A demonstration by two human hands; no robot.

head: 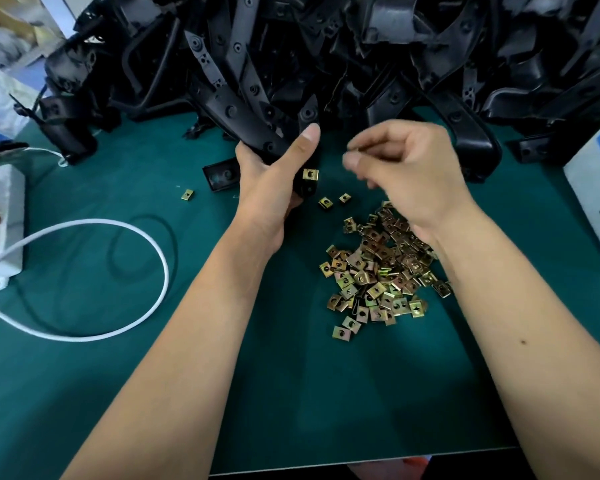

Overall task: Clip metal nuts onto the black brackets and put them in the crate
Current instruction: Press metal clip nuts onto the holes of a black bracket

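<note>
The left hand (271, 174), at the centre of the frame, is wrapped around a black bracket (257, 133) — thumb up along one side, fingers curled behind — and holds it tilted so that its lower end faces the other hand. One brass-coloured nut (310, 174) already sits clipped on that lower end, just right of the palm; the grip looks chosen to steady the part while clips are pushed on.

The right hand (406, 168), just to the right and a little apart from the bracket, has its fingers curled in with thumb and forefinger pinched together. It is blurred, and something thin seems to sit in the pinch — probably another nut, though I cannot tell for certain.

Below that hand, in the centre-right of the frame, lies the loose pile of nuts (378, 268) on the green tabletop (291, 393), within easy reach of the picking hand. A few strays lie between pile and bracket, and one nut (187, 194) sits alone further left.

Across the top of the frame the heap of brackets (361, 46) waits. A white cable (118, 282) loops at the left. No crate is in sight.
</note>
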